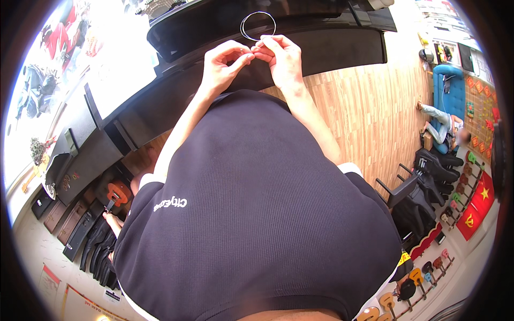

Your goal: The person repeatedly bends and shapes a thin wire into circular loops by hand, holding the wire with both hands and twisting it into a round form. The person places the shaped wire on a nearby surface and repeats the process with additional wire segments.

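Note:
A thin, shiny string (pixel 258 13) is wound into a loose round coil and looks like wire for an instrument. My right hand (pixel 282 56) is closed, pinching the coil's near side between thumb and fingers. My left hand (pixel 222 65) is also closed, thumb and forefinger pressed together, its tips meeting those of the right. Whatever lies between the left fingertips is too fine to make out. Both hands are raised in front of a glossy black piano-like cabinet (pixel 332 51), and the coil stands up against its dark surface.
Wood flooring (pixel 348 101) spreads to the right. A person (pixel 441 120) sits by a blue sofa (pixel 450 88) at far right, near black instrument cases (pixel 428 176) and small hanging guitars. At left, another person's hand (pixel 111 222) is beside an orange guitar (pixel 119 192).

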Available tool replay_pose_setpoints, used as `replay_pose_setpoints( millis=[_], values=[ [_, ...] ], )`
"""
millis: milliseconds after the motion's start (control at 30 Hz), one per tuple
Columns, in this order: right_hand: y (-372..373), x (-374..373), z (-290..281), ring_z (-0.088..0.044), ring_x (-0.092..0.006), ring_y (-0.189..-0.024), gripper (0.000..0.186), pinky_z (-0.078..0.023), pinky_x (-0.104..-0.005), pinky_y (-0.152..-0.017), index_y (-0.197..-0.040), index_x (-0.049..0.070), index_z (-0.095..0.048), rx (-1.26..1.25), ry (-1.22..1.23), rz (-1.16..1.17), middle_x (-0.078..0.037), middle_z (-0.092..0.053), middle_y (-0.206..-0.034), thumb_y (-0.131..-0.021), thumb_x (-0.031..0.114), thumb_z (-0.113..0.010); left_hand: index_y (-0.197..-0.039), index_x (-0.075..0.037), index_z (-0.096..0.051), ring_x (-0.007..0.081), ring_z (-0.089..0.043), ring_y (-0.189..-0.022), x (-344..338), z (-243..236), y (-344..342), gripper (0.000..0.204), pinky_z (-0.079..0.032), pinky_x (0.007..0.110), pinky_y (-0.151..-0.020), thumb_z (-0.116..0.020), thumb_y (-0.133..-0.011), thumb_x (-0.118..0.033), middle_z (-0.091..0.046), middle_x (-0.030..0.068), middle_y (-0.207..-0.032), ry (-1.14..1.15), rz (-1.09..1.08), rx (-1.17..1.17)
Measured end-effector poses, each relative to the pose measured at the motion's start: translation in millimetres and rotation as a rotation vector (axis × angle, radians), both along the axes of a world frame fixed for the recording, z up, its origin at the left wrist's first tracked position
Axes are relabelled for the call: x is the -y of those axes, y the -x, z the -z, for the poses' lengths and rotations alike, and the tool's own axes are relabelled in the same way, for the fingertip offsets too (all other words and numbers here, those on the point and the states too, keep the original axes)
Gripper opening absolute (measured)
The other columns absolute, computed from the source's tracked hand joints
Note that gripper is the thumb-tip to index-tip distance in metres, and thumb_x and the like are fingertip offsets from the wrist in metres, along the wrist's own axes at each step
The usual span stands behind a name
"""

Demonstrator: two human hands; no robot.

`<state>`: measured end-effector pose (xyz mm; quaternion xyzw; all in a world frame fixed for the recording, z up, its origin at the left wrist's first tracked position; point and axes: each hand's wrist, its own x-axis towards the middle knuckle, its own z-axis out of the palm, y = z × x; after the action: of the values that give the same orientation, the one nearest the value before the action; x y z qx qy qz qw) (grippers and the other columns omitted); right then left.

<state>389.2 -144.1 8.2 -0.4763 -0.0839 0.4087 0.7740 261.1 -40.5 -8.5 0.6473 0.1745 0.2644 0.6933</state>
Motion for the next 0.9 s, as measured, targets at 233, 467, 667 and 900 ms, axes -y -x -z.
replay_pose_setpoints(
  millis=[233, 467, 667, 900],
  values=[
    [-1, 0, 0, -0.070, -0.0250, -0.072, 0.008, -0.060, -0.0311, -0.067, -0.089, -0.004, -0.063, -0.023, -0.022, -0.005, -0.016, -0.068, -0.080, -0.089, 0.005, -0.063, -0.090, -0.003, -0.069, 0.0054, -0.062, -0.072, -2, 6, -3, 0.011, -0.049, 0.019, -0.064, -0.075, -0.081, -0.005, -0.066, 0.0010, -0.082, -0.088, -0.064, 0.040],
    [1, 0, 0, -0.071, -0.0237, -0.071, 0.009, -0.060, -0.0299, -0.066, -0.090, -0.004, -0.064, -0.038, -0.027, -0.105, -0.017, -0.068, -0.082, -0.089, 0.004, -0.062, -0.098, -0.002, -0.071, 0.0050, -0.060, -0.068, -4, -1, -3, 0.015, -0.047, 0.017, -0.062, -0.069, -0.089, -0.014, -0.067, 0.0014, -0.078, 0.103, -0.104, -0.185],
    [1, -1, 2, -0.070, -0.0210, -0.070, 0.009, -0.059, -0.0271, -0.065, -0.090, -0.004, -0.064, -0.082, -0.062, -0.183, -0.015, -0.069, -0.081, -0.090, 0.005, -0.061, -0.111, 0.000, -0.066, 0.0078, -0.058, -0.073, -10, 5, 3, 0.026, -0.047, 0.021, -0.065, -0.068, -0.088, -0.010, -0.064, 0.0028, -0.085, 0.356, 0.071, 0.058],
    [-5, -3, 13, -0.068, -0.0168, -0.073, 0.009, -0.058, -0.0238, -0.066, -0.091, -0.002, -0.064, -0.392, -0.157, -0.227, -0.013, -0.068, -0.082, -0.091, 0.006, -0.060, -0.110, 0.000, -0.064, 0.0115, -0.061, -0.082, -8, -2, 3, 0.029, -0.050, 0.023, -0.070, -0.071, -0.082, 0.002, -0.064, 0.0050, -0.090, 0.370, 0.085, 0.120]
  ],
)
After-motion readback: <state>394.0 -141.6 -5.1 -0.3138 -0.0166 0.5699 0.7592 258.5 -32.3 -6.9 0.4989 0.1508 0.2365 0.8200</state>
